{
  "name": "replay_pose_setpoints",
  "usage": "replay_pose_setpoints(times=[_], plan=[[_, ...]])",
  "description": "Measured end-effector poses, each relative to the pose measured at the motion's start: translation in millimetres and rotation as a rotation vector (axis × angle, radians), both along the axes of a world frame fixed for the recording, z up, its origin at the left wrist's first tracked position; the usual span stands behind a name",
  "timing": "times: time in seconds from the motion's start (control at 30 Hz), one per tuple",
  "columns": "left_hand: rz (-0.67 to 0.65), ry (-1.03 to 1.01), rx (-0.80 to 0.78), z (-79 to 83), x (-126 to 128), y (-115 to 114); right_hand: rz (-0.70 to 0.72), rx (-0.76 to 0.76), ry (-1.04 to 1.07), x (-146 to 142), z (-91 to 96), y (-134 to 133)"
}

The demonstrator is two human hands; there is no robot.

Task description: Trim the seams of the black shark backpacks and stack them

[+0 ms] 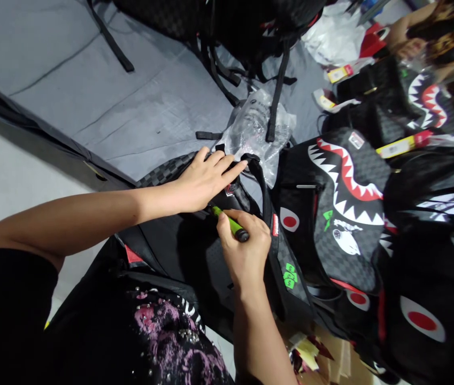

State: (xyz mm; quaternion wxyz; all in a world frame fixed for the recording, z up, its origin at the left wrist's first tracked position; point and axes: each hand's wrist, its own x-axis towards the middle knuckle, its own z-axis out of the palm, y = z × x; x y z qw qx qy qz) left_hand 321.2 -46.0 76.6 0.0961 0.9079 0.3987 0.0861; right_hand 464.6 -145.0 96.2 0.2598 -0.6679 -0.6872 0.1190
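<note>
A black backpack [198, 256] with a grey checkered edge lies across the lap and the edge of the grey-covered surface. My left hand [205, 179] presses on its top, fingers stretched out and holding nothing. Close beside it, my right hand [246, 248] grips a slim green tool with a black end [232, 223]. The tool points toward the bag beneath the left palm. Its tip is hidden, so its exact kind cannot be made out. A black strap [264, 187] loops up just right of the hands.
A crumpled clear plastic bag [256, 128] lies beyond my hands. Shark-mouth backpacks [343, 187] crowd the right side, some with yellow-red tags [403, 145]. More black bags [210, 21] lie at the far side. Another person's hand [411, 48] shows at top right. A cardboard box [343, 363] stands below.
</note>
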Motion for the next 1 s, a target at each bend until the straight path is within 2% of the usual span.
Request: replay_pose_setpoints(times=[0.37, 0.8, 0.93, 1.0], plan=[[0.0, -0.02, 0.018, -2.2, -0.8, -0.2, -0.056, -0.108, 0.069, 2.0, 0.4, 0.4], [-0.003, 0.003, -0.013, 0.7, -0.6, 0.9, -0.073, -0.115, 0.089, 0.6, -3.6, 0.5], [-0.045, 0.039, -0.064, 4.7, -11.9, 8.1, -0.093, -0.119, 0.087, 4.6, 0.0, -2.6], [-0.017, 0.064, -0.134, 6.8, -23.8, 12.0, -0.092, -0.12, 0.119, 5.2, 0.8, -3.3]])
